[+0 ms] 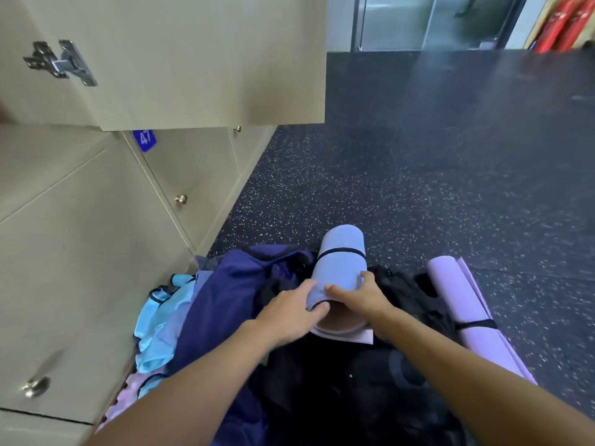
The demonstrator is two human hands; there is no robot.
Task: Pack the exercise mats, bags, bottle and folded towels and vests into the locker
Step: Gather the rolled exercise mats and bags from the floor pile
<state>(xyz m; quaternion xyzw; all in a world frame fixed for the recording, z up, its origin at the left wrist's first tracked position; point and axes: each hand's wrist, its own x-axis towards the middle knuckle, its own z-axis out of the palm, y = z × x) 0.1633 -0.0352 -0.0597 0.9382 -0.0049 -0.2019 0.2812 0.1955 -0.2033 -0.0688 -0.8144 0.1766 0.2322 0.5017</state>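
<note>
A rolled pale-blue foam exercise mat (341,262) is gripped at its near end by both hands, the left hand (291,312) curled round its left side and the right hand (359,296) round its right. Beneath it a black fabric bag (338,381) is seen, with a navy fabric bag (225,291) just left. Light-blue vests (161,317) are heaped against the beige lockers (80,252); a rolled lilac mat (460,294) lies on the speckled dark floor (386,188) to the right.
</note>
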